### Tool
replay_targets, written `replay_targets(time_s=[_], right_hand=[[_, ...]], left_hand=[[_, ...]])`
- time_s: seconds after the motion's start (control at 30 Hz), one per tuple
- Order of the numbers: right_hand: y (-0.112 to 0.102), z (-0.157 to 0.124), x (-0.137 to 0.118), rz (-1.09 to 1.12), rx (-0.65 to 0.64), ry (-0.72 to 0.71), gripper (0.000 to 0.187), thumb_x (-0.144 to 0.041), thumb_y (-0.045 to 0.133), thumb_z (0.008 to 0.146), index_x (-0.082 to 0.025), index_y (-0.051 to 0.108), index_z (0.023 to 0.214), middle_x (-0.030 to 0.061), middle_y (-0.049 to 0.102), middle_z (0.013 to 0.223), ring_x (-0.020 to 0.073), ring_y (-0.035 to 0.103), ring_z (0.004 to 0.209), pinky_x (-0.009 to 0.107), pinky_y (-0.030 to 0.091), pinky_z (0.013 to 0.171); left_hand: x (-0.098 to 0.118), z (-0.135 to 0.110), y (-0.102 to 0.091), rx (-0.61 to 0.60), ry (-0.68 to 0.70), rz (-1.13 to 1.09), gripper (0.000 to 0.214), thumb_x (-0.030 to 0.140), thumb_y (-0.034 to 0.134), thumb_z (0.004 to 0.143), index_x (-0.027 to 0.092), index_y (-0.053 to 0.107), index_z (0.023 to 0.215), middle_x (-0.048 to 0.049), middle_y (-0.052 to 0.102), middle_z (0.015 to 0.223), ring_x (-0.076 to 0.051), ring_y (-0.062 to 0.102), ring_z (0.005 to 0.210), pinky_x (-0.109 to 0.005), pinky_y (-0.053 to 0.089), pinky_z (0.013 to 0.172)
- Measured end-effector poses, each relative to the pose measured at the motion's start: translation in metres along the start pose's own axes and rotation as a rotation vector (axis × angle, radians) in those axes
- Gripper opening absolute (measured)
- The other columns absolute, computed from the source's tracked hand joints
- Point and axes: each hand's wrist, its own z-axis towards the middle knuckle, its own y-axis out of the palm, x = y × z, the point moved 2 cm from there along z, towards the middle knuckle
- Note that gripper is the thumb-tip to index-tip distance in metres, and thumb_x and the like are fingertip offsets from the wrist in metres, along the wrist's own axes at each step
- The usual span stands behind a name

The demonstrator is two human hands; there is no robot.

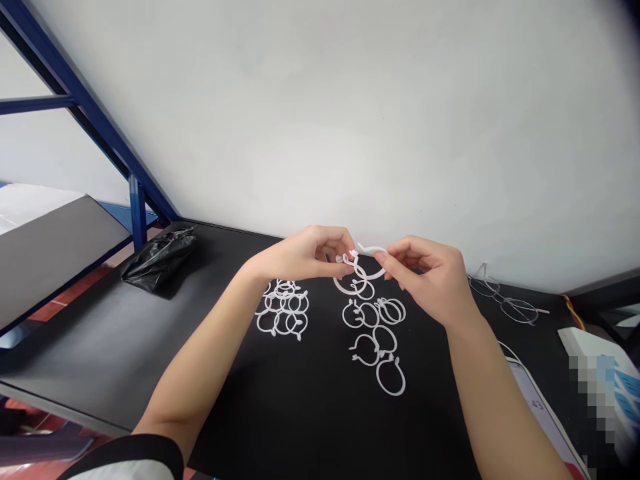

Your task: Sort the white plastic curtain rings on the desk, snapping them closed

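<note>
My right hand (425, 273) pinches a white plastic shower curtain ring (374, 276) between thumb and fingers; the ring is open, one end standing free. Opposite it, my left hand (320, 253) is closed on another white curtain ring (345, 291), which meets the first at my left fingertips. Whether the two are linked I cannot tell. Below my hands several loose rings (391, 393) lie on the black tabletop (330, 427), some with their ends apart. Left of these, several overlapping rings (287, 313) form a cluster, partly hidden behind my left forearm.
A crumpled black plastic bag (163, 257) lies at the left. Eyeglasses (517, 310) rest at the right by the wall (310, 120). Nearer on that side are a device with a lit screen (535, 400) and a white box (590, 353). A blue metal frame (107, 130) rises at the left.
</note>
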Motion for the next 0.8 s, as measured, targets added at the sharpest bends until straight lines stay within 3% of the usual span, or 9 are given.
replay_targets(time_s=[0.3,0.6,0.8], right_hand=[[-0.005,0.000,0.000,-0.021,-0.029,0.013,0.035,-0.040,0.069,0.084,-0.019,0.054,0.060,-0.0039,0.049,0.050,0.0085,0.045,0.045,0.023,0.038,0.045],[-0.005,0.000,0.000,-0.060,-0.231,0.094,0.037,-0.045,0.067,0.083,-0.019,0.052,0.062,-0.0047,0.047,0.053,0.0077,0.040,0.047,0.022,0.032,0.046],[-0.002,-0.001,0.000,-0.033,-0.336,0.132,0.028,-0.043,0.067,0.083,-0.019,0.063,0.068,-0.0026,0.056,0.058,0.0091,0.047,0.052,0.022,0.039,0.050]], left_hand=[[-0.003,-0.003,-0.010,0.009,-0.029,0.041,0.028,0.031,0.069,0.081,0.017,0.057,0.103,-0.0015,0.063,0.084,-0.011,0.060,0.074,-0.023,0.050,0.066],[-0.004,-0.005,-0.016,0.046,0.003,-0.242,0.033,0.019,0.072,0.078,0.018,0.053,0.105,0.0016,0.057,0.079,-0.010,0.060,0.070,-0.019,0.049,0.057],[-0.004,-0.004,-0.014,0.063,0.020,-0.422,0.039,0.013,0.075,0.073,0.020,0.054,0.106,0.0020,0.056,0.082,-0.010,0.062,0.071,-0.019,0.053,0.056]])
